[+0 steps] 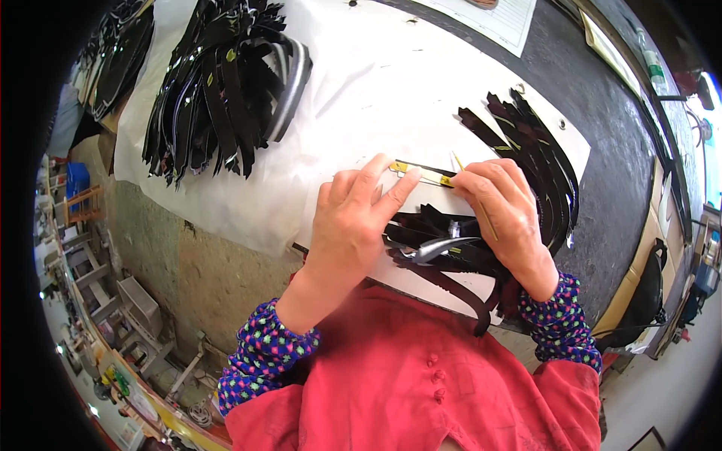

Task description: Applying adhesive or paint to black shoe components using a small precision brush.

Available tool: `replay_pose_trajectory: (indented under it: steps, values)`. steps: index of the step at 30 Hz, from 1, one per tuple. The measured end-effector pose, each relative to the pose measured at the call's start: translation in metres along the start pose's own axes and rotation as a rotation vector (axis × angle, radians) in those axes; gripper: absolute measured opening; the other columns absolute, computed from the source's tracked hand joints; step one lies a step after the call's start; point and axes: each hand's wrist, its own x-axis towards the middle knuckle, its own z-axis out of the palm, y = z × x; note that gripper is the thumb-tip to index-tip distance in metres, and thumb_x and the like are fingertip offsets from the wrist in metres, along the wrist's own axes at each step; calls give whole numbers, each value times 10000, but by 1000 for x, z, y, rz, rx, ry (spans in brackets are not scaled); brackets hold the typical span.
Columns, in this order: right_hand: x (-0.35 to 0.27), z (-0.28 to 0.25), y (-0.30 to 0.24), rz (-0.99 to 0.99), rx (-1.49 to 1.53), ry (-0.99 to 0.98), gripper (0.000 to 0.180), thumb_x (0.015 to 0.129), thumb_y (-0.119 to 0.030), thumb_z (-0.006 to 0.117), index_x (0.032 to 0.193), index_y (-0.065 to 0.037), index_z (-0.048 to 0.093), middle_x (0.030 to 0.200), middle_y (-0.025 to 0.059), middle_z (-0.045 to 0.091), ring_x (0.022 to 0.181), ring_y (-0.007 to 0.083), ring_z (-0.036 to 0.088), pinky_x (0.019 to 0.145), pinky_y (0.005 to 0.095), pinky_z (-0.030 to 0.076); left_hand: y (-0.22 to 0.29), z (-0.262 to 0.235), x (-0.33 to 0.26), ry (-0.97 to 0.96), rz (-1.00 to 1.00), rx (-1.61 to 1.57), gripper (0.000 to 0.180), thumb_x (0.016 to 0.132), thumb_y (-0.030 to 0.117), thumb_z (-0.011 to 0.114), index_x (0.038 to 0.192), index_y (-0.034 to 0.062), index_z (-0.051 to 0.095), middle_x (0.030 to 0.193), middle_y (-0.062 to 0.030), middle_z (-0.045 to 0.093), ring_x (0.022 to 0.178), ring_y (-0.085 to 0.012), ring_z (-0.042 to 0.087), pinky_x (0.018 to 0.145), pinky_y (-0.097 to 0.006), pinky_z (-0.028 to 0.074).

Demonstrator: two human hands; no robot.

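Nearest to us, at the counter's near edge, a tangle of black straps (444,248) lies under our wrists with a pair of shears (440,246) on top of it. Our left hand (350,225) lies flat and open, its fingertips pressing down one black strip (421,173) with yellow marks on the white board (421,286); our right hand (500,214) is closed, pinching a thin stick (474,197) whose tip meets the strip's yellow end. We judge the work partway: this strip is in hand, the tangle beside it looks still to be handled, though we cannot tell which piles are finished. Just right of the hands a fan of strips (541,158) spreads toward the board's right edge. Farther, toward the far left edge of the white sheet (361,98), lies a large heap of strips (218,83), some bearing small yellow tags. At the far edge a white ruled paper form (496,19) lies flat, and a pale rectangular card (605,46) sits at the far right corner.
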Motion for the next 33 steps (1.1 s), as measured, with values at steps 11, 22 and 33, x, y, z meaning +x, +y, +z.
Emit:
replay_pose_trajectory:
  steps: [11, 22, 33]
  values:
    - [2, 3, 24, 154, -199, 227, 205, 847, 2, 682, 1043, -44, 646, 983, 92, 651, 924, 286, 621, 812, 396, 507, 0, -4, 36, 71, 70, -83, 455, 811, -61, 585, 1226, 83, 705, 1286, -102, 595, 1060, -243, 596, 879, -381, 465]
    - [-1, -11, 18, 412, 290, 346, 83, 940, 34, 644, 1021, 22, 636, 978, 71, 639, 850, 134, 676, 756, 248, 527, 44, -19, 17, -53, 159, -319, 255, 780, 56, 777, 1033, 58, 748, 884, -36, 690, 801, -219, 617, 765, -333, 456]
    - [-42, -17, 13, 235, 165, 204, 140, 948, 98, 574, 1053, 6, 586, 1015, 131, 565, 752, 209, 657, 671, 311, 535, 44, -17, 23, 64, 101, -429, 213, 788, -8, 690, 992, 43, 725, 889, -39, 688, 782, -224, 635, 765, -346, 487]
